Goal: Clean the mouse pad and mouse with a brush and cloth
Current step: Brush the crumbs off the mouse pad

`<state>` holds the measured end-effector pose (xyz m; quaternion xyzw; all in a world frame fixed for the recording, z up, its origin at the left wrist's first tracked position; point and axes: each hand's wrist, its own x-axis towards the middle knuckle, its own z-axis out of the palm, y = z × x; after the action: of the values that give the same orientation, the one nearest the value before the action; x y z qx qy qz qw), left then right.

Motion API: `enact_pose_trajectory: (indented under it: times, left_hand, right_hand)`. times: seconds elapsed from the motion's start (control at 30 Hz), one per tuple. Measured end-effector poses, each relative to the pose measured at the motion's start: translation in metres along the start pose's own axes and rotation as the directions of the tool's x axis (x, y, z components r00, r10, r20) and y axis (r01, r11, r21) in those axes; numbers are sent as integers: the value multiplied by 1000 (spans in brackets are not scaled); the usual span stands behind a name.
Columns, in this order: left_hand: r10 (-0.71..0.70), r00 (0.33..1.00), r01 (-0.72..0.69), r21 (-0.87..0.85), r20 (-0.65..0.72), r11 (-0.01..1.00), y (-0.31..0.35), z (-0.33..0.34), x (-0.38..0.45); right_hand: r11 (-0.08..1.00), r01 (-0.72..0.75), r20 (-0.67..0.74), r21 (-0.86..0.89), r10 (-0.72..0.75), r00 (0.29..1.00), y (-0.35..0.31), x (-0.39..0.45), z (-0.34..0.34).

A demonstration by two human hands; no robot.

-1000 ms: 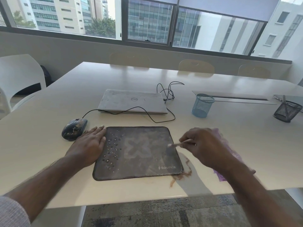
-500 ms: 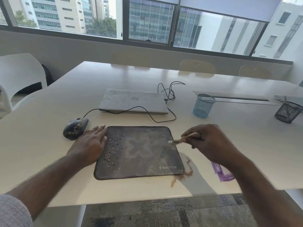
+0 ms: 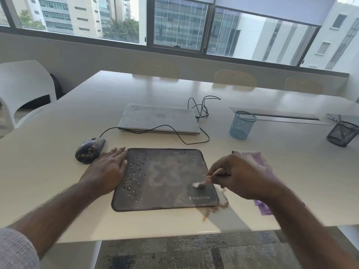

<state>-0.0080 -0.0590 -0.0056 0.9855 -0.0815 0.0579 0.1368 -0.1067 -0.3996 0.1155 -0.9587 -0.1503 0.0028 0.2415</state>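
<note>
A dusty dark mouse pad lies near the table's front edge, with droplets and crumbs along its left side. My left hand rests flat on the pad's left edge, fingers apart. My right hand grips a small brush whose pale bristles touch the pad's lower right area. A dirty dark mouse sits just left of my left hand, its cable running to the laptop. A purple cloth lies on the table under and behind my right hand.
A closed grey laptop lies behind the pad. A blue mesh cup and a black mesh cup stand at the right. Brown dirt is smeared at the pad's lower right corner. A white chair stands at the left.
My right hand has moved the brush down toward the pad's lower right corner. The left hand stays flat on the pad's left edge.
</note>
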Motion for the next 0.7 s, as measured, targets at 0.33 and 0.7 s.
enact_pose_trajectory:
  times: [0.33, 0.7]
  left_hand:
    - [2, 1000, -2, 1, -5, 1000, -2, 3, 1]
    - [-3, 1000, 3, 1, 4, 1000, -2, 2, 1]
  right_hand:
    - [991, -13, -196, 130, 39, 980, -7, 4, -7]
    - [992, -36, 214, 120, 9, 977, -12, -12, -10]
